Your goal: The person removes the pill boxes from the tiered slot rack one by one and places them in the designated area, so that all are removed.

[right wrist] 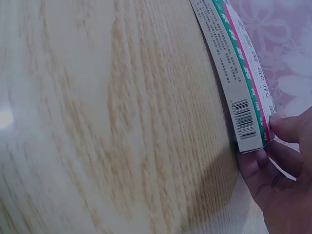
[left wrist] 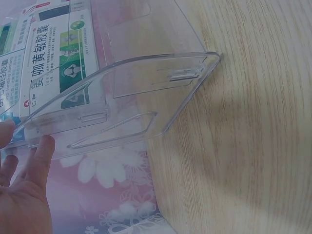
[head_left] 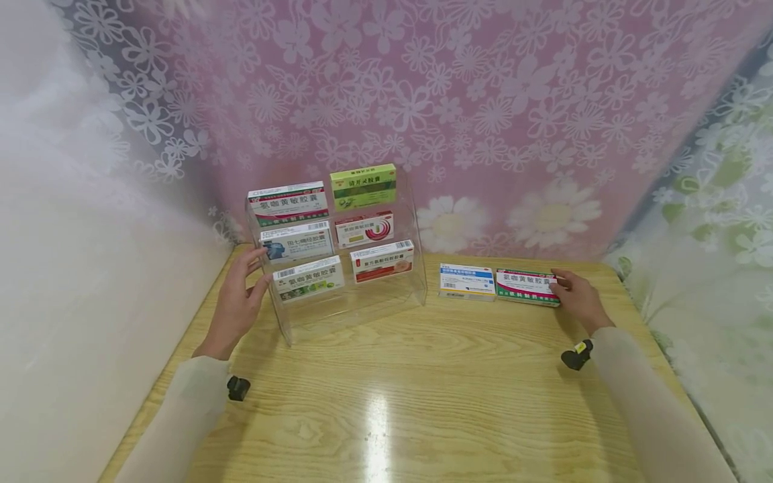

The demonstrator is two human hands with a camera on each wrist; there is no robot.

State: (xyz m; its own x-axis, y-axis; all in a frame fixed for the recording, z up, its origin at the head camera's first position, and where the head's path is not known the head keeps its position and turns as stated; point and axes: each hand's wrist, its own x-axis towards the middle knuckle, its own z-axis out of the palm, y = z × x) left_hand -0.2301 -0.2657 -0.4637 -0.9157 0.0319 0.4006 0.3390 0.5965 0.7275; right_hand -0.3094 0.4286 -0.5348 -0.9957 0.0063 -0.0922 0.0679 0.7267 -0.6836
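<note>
Left hand [head_left: 235, 310] grips the rack [head_left: 362, 310], right hand [head_left: 581, 299] pinches a box [head_left: 524, 287], long axis running left to right.

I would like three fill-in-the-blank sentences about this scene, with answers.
The clear stand holds ____ boxes.
They form two columns and ____ rows.
In the head view, the blue-and-white box on the table lies to the ____ of the box in the right hand.
Answers: six; three; left.

Woodgrain tbl [head_left: 459, 376] carries clear rack [head_left: 356, 306], blue/wht box [head_left: 466, 279] & grn/wht box [head_left: 523, 288].
</note>
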